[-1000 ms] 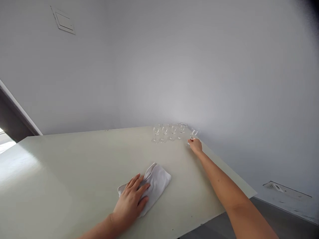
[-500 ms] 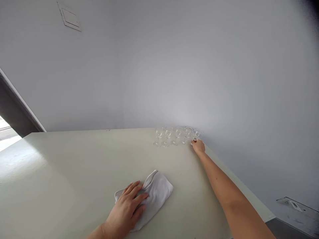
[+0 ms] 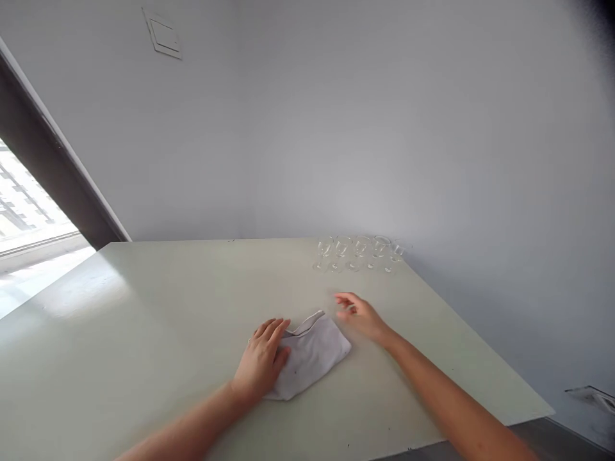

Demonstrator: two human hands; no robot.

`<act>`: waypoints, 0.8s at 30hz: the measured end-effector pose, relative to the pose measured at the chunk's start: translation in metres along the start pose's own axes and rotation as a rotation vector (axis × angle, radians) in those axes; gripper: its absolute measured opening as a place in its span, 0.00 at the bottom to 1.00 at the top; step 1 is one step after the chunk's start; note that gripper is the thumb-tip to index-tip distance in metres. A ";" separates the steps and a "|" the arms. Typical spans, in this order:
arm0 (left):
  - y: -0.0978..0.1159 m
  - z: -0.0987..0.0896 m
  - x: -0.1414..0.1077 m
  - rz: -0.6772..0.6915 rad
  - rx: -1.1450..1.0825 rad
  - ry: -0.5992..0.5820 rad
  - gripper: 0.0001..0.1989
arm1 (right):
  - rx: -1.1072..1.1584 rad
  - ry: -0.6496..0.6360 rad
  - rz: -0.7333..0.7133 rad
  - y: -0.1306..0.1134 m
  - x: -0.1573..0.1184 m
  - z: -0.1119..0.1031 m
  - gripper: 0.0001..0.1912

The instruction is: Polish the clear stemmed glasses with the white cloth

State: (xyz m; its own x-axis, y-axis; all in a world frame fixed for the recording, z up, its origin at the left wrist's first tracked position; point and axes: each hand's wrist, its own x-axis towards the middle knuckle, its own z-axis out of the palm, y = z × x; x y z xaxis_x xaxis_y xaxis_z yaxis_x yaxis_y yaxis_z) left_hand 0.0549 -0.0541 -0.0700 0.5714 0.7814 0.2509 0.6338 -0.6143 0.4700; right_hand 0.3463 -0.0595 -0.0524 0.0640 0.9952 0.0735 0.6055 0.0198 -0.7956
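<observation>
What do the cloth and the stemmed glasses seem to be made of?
The cloth looks like matt white cotton, soft and creased, though the fibre is unclear. The stemmed glasses look like clear glass: see-through, with glossy rims; plastic is possible.

the right hand [image 3: 360,317] has free passage to the glasses [image 3: 355,253], with the wall [image 3: 456,160] just behind them.

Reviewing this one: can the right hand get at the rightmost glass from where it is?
Probably yes. The right hand is open and empty, on the near side of the row, and no other glass stands between it and the rightmost stemmed glass.
</observation>
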 end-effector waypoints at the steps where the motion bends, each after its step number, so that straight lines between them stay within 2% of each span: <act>1: -0.001 0.001 0.001 -0.001 0.009 0.009 0.23 | -0.008 -0.122 -0.084 -0.015 -0.003 0.013 0.26; 3: -0.001 0.002 0.001 0.002 0.023 0.013 0.24 | -0.055 -0.238 -0.153 -0.036 -0.004 0.034 0.31; 5: 0.000 0.002 0.002 0.003 0.036 0.003 0.25 | -0.098 -0.244 -0.137 -0.044 -0.001 0.048 0.31; 7: 0.001 0.003 0.003 0.001 0.044 -0.009 0.26 | -0.088 -0.253 -0.121 -0.042 0.003 0.054 0.28; 11: 0.003 0.001 0.006 -0.036 0.066 -0.031 0.25 | 0.019 -0.329 -0.125 -0.030 0.009 0.047 0.22; 15: 0.003 -0.002 0.009 -0.094 0.107 -0.037 0.24 | 0.120 -0.359 -0.129 -0.026 0.011 0.035 0.06; 17: 0.001 -0.003 0.011 -0.107 0.126 -0.034 0.23 | 0.210 -0.357 -0.120 -0.027 0.010 0.032 0.07; 20: -0.003 -0.006 0.014 -0.104 0.139 -0.067 0.15 | 0.294 -0.325 -0.052 -0.027 0.007 0.029 0.12; 22: -0.003 -0.012 0.017 -0.088 0.154 -0.072 0.11 | 0.290 -0.271 -0.019 -0.029 0.004 0.027 0.15; 24: -0.001 -0.021 0.020 -0.060 0.187 -0.020 0.10 | 0.276 -0.182 -0.036 -0.037 -0.002 0.024 0.16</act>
State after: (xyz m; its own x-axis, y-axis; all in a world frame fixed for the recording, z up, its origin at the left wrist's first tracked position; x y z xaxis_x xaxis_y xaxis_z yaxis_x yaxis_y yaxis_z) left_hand 0.0549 -0.0357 -0.0471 0.5390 0.8160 0.2091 0.7516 -0.5779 0.3180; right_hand 0.3046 -0.0594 -0.0380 -0.1111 0.9937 0.0162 0.3658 0.0561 -0.9290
